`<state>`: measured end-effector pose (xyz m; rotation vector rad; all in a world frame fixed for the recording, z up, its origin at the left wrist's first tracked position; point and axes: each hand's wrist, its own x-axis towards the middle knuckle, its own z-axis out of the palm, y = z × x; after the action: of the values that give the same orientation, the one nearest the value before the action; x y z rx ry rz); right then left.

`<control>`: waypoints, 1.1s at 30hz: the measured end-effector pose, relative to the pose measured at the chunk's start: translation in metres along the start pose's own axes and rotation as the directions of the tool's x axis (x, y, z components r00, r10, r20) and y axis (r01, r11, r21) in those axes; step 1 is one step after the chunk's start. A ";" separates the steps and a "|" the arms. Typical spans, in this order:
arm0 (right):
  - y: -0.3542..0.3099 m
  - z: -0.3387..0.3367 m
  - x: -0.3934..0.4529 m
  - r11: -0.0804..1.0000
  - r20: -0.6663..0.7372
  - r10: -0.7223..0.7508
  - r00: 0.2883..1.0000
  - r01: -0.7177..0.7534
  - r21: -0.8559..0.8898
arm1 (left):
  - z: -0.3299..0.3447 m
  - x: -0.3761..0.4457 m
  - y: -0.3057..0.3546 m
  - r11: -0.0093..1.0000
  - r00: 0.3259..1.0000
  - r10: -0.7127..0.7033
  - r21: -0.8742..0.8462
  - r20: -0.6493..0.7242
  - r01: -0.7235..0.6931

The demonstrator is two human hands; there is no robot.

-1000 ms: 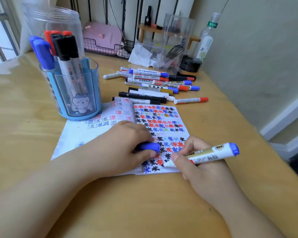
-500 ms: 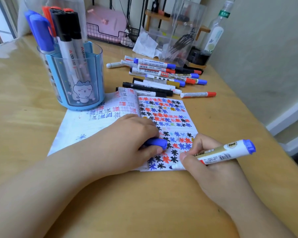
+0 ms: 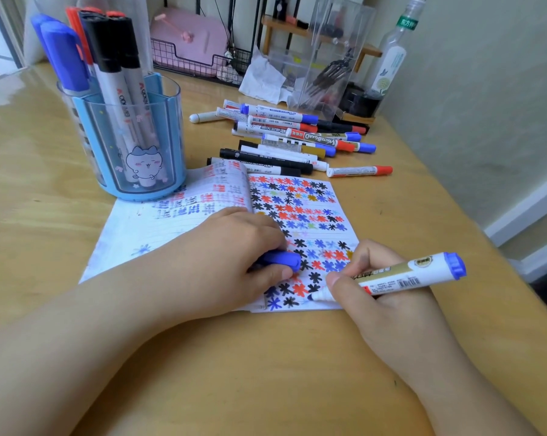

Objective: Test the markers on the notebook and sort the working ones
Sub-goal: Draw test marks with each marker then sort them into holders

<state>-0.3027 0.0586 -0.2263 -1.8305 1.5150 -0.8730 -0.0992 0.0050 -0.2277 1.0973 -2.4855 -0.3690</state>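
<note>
Wooden worktop [image 3: 297,372] carries everything, largest first: the open notebook [image 3: 202,228] at centre, its right page crowded with red, blue and black star marks. The left hand [image 3: 231,262] rests on the notebook's fold, fingers curled around a blue cap [image 3: 281,259]. The right hand [image 3: 382,291] grips a blue-ended marker [image 3: 391,276], fingers wrapped round the barrel, tip touching the near edge of the page.

Risks, as I judge them: little bare paper remains there, so a faint stroke could be misread among old marks, or the tip could slip onto the wood. The uncapped tip may also dry.

At far left stands a blue pen holder [image 3: 130,146] with upright markers, touching the notebook's far corner. Beyond the page lies a pile of loose markers [image 3: 297,140]; neither blocks the writing hand.
</note>
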 end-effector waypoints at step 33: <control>-0.011 -0.010 0.001 0.730 -0.132 0.084 0.988 0.029 0.683 | -0.009 -0.005 0.018 0.969 0.995 0.003 -0.246 -0.102 -0.028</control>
<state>-0.3040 0.0590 -0.2119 -1.2016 1.0721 -1.3657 -0.1039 0.0201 -0.2143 0.9700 -2.2849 -0.5866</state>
